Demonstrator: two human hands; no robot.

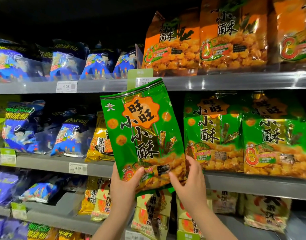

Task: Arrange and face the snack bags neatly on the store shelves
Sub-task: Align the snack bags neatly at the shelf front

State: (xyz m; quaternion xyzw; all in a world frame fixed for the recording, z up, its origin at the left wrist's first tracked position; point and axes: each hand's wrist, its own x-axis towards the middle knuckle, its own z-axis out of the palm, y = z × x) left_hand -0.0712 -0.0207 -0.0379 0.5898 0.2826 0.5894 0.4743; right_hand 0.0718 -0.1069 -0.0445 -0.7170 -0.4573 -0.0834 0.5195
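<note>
Both forearms are showing low in view. The left grip (127, 183) is pinching the green bag (141, 132) at its lower left corner, thumb on the face. The right grip (189, 179) is curling round the lower right corner. Above and between them the green bag is hanging tilted in front of the middle shelf (252, 182), not yet on it. Just right of the right grip, shelved bags (216, 135) of the same kind are standing faced. Being held only by its bottom, the green bag is risking folding forward or slipping. Going in tilted, it is risking nudging the yellow bag (100, 141), left of the left grip, or sitting crooked.
</note>
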